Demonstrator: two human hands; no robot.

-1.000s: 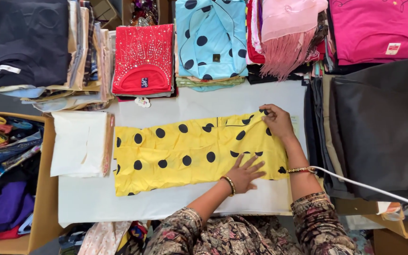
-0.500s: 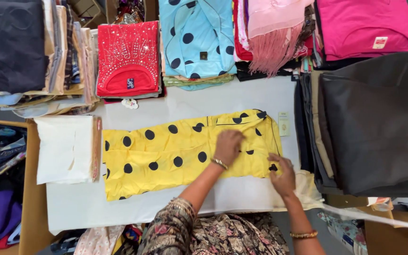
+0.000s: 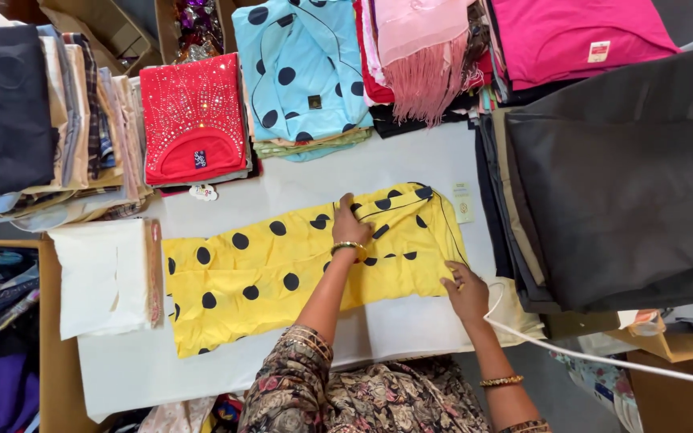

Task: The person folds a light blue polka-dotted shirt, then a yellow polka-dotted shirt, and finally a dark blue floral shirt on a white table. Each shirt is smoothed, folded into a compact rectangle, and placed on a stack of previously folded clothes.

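A yellow garment with black polka dots (image 3: 266, 277) lies spread on the white table (image 3: 411, 160). My left hand (image 3: 350, 227) rests flat on its upper middle, fingers spread toward the neckline, a gold bangle at the wrist. My right hand (image 3: 467, 293) is at the garment's lower right edge, fingers closed on the fabric there. A small paper tag (image 3: 461, 200) lies just past the garment's right end.
Folded clothes ring the table: a red beaded piece (image 3: 192, 120), a blue dotted piece (image 3: 302, 68), a pink fringed one (image 3: 423, 60), dark stacks at the right (image 3: 619, 192) and left (image 3: 2, 104). A white folded cloth (image 3: 102, 277) lies left. A white cord (image 3: 603, 357) runs right.
My left hand slid up from the garment's lower middle to near the neckline. My right hand came down from the top right corner to the lower right edge.
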